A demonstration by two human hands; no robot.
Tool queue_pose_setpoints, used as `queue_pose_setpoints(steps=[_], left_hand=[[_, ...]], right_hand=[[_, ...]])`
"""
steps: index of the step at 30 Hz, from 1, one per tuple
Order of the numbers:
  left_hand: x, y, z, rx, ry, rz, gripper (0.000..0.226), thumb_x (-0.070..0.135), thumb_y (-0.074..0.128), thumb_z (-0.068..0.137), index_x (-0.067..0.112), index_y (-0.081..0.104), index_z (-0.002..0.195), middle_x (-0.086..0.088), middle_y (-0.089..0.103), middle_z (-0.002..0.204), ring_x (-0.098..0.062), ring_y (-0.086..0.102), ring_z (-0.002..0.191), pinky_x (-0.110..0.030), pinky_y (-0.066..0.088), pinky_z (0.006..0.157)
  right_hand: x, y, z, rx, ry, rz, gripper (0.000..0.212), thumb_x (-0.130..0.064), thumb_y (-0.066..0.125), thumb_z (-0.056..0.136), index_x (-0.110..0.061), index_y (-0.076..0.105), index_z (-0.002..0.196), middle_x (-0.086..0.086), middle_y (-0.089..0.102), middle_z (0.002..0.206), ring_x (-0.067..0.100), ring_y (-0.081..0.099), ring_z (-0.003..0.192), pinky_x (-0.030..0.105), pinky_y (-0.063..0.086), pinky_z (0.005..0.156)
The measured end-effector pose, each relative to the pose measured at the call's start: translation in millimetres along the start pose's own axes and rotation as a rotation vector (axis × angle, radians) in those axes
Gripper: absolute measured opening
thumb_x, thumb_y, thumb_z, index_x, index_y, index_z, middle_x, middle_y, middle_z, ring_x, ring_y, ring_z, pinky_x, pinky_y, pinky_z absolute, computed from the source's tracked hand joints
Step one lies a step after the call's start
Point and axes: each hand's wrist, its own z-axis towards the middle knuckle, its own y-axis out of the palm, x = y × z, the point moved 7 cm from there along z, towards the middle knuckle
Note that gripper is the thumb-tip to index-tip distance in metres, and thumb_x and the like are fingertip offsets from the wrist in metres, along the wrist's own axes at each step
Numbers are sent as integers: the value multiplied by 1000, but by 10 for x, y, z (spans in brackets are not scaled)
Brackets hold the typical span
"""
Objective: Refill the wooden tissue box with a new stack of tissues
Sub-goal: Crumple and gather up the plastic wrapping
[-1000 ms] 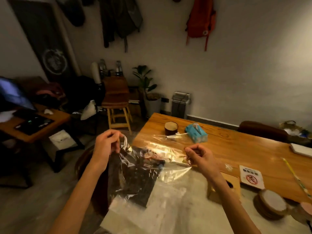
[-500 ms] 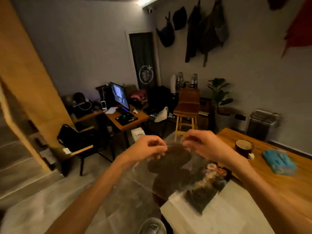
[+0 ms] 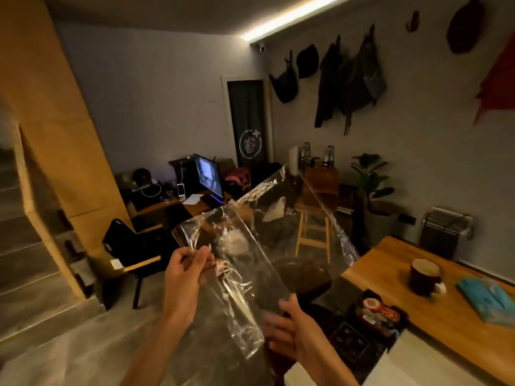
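A large sheet of clear plastic wrapper [image 3: 259, 246] hangs crumpled in the air in front of me, left of the table. My left hand [image 3: 185, 277] pinches its bunched left edge. My right hand [image 3: 291, 331] grips its lower edge, thumb on top, and is blurred. A white stack of tissues [image 3: 404, 363] lies at the bottom right on the near end of the wooden table [image 3: 390, 268], with dark printed packaging [image 3: 367, 319] against it. The wooden tissue box is out of view.
On the table stand a dark mug [image 3: 425, 275] and a teal tissue pack [image 3: 490, 300]. A wooden stool [image 3: 315, 227] and a plant [image 3: 370, 179] are behind the wrapper. A black chair [image 3: 131, 246] and a cluttered desk with a monitor [image 3: 209, 179] sit to the left, by stairs.
My view has swung left, away from the table. The wrapper has come up off the stack; my hands have parted, the right dropping to its lower edge.
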Motion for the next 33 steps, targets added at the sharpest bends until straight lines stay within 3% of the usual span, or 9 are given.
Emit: queue_pose_setpoints(steps=[4, 9, 13, 17, 21, 23, 26, 29, 33], left_hand=[[-131, -452, 102, -61, -37, 262, 33, 29, 74, 80, 3, 59, 96, -17, 73, 82, -28, 75, 73, -35, 62, 64], [-228, -1116, 332, -94, -104, 288, 49, 23, 80, 69, 1, 54, 104, -19, 73, 73, -33, 73, 63, -34, 60, 56], [-403, -1832, 586, -101, -173, -70, 45, 21, 60, 89, 17, 49, 133, -16, 74, 108, -37, 73, 94, -43, 62, 73], [-457, -2016, 1157, -275, -350, -132, 64, 59, 45, 90, 29, 36, 147, -13, 56, 142, -37, 59, 123, -60, 48, 97], [-281, -1431, 1682, -483, -278, 118, 30, 21, 58, 97, 28, 61, 126, -17, 69, 120, -34, 70, 101, -44, 60, 73], [-292, -1266, 1875, -479, -244, 144, 33, 9, 60, 94, 27, 62, 122, -16, 72, 107, -30, 72, 89, -39, 60, 65], [-377, -1105, 1970, -553, -189, 155, 28, 5, 55, 96, 18, 62, 120, -15, 65, 91, -25, 65, 73, -34, 55, 58], [-409, -1088, 2042, -526, -84, 202, 25, 4, 47, 100, 16, 69, 101, -9, 65, 83, -23, 62, 70, -28, 54, 58], [-394, -1219, 2195, -448, 6, 473, 30, -5, 47, 96, 11, 69, 85, -12, 65, 102, -26, 67, 99, -39, 58, 84]], right_hand=[[-302, 133, 526, 246, -418, 56, 43, -30, 74, 82, -10, 61, 117, 11, 69, 82, 16, 67, 66, 29, 56, 60], [-456, 473, 936, 349, -639, -187, 43, -15, 66, 92, -22, 53, 132, -2, 72, 75, 8, 66, 64, 23, 55, 59], [-588, 734, 1158, 281, -715, -291, 39, -21, 66, 92, -41, 57, 123, -6, 74, 92, 5, 71, 77, 16, 55, 66], [-675, 783, 1317, 193, -685, -347, 39, -13, 62, 93, -33, 57, 126, 1, 73, 84, 12, 68, 73, 22, 56, 69], [-678, 755, 1368, 142, -543, -379, 43, -35, 64, 85, -28, 56, 126, 12, 75, 100, 28, 73, 85, 32, 59, 69], [-686, 672, 1381, 141, -470, -378, 43, -41, 61, 85, -26, 57, 125, 15, 74, 104, 29, 74, 90, 33, 60, 66], [-803, 439, 1374, 233, -480, -392, 35, -21, 57, 96, -17, 56, 131, 17, 71, 114, 27, 72, 92, 37, 60, 71], [-972, 381, 1296, 266, -529, -471, 34, -17, 54, 99, -21, 58, 132, 11, 68, 121, 25, 69, 100, 39, 58, 84], [-1248, 565, 1219, 260, -603, -515, 29, -24, 56, 94, -18, 65, 121, 11, 75, 101, 23, 72, 82, 29, 60, 67]])
